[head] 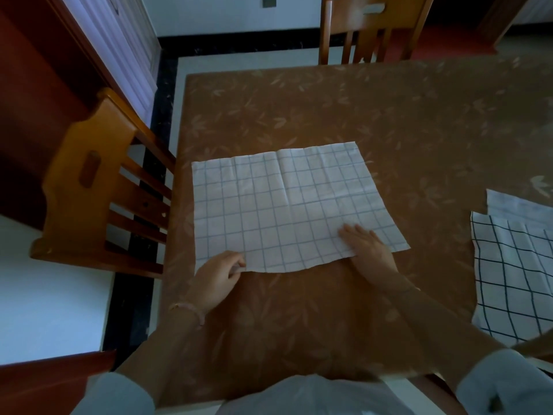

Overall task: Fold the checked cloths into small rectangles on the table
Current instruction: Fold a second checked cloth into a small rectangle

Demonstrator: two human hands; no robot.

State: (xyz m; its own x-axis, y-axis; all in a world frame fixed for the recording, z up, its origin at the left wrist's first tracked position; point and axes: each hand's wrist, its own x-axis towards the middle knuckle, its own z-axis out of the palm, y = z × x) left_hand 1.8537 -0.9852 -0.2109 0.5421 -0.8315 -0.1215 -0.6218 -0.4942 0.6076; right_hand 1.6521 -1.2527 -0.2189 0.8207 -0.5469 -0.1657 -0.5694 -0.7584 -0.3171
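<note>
Checked cloths on the one counter [359, 115], count three: a blue-lined cloth [287, 205] spread at centre, a black-lined cloth [514, 280] at the right edge, and a third pale cloth [514, 203] showing just beyond the black-lined one, its pattern too faint to tell. Wooden chairs, count two: a left chair [89, 181] at the counter's left side and a far chair [371, 28] at its far side. Hands, count two, the left hand [218, 272] and the right hand [368, 247], with one bracelet [188, 310] on the left wrist.
</note>
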